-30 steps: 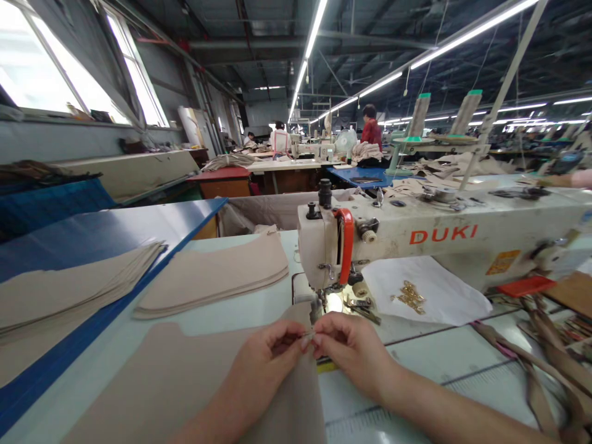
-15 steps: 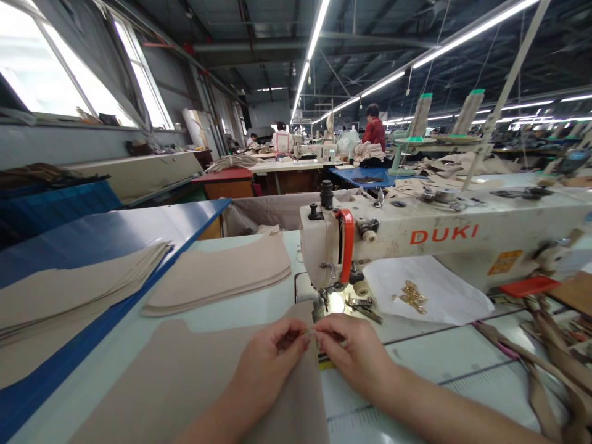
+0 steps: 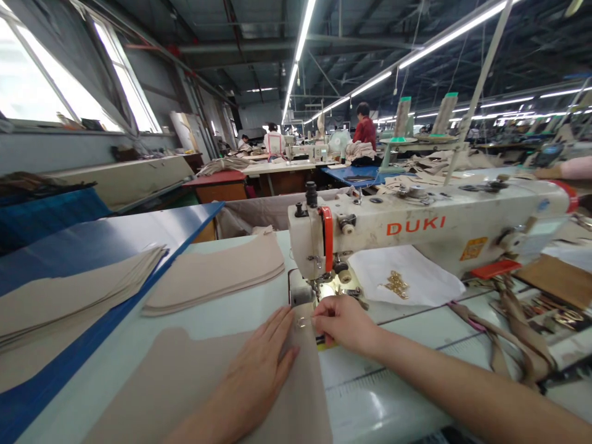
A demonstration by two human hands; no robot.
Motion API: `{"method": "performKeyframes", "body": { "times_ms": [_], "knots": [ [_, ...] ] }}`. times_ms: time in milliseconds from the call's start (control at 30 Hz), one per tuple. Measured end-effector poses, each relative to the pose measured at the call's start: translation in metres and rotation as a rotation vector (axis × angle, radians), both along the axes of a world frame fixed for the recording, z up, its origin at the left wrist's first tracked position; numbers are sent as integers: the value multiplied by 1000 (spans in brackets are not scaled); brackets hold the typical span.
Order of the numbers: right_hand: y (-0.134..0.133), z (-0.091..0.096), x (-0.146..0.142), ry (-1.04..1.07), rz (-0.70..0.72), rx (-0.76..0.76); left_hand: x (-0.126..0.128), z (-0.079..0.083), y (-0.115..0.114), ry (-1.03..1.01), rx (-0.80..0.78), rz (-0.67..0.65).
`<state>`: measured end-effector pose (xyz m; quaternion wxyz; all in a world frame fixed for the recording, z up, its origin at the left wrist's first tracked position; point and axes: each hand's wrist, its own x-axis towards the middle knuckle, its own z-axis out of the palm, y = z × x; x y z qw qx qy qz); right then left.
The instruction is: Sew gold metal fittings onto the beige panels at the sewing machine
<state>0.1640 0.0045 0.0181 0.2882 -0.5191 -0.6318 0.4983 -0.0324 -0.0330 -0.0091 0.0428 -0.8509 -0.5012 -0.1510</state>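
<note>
A beige fabric panel (image 3: 185,382) lies on the pale sewing table in front of a white DUKI sewing machine (image 3: 416,225). My left hand (image 3: 263,361) rests flat on the panel, fingers stretched toward the needle area. My right hand (image 3: 345,324) sits just right of the panel's edge, below the presser foot (image 3: 314,290), fingertips pinched on a small metal ring (image 3: 301,321) that lies on the fabric.
Stacks of cut beige pieces (image 3: 217,277) lie at the left, more (image 3: 69,296) on a blue board. A white sheet holds small gold metal parts (image 3: 395,283). Beige straps (image 3: 513,333) pile at the right. Other people work at distant tables (image 3: 365,126).
My left hand let go of its pinch and flattened onto the panel. My right hand moved forward to the machine foot with the small ring. The view shifted slightly.
</note>
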Motion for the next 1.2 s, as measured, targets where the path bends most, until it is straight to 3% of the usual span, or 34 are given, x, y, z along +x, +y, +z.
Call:
{"method": "performKeyframes", "body": {
  "times_ms": [200,367,500,700,800,967,1200],
  "knots": [
    [12,6,-8,-63,51,-123,5,6,0,-106,93,-34],
    [20,7,-11,-118,97,-169,19,17,10,-252,194,-171],
    [22,8,-11,-169,116,-174,31,18,17,-269,258,-237],
    [22,13,-10,-275,157,-95,36,17,20,-211,262,-231],
    [20,14,-6,-344,183,34,37,17,21,-174,240,-209],
    [6,6,14,-426,164,421,38,16,24,-190,230,-196],
    [-6,-9,29,-610,374,995,38,16,24,-236,220,-206]
  ]
}}
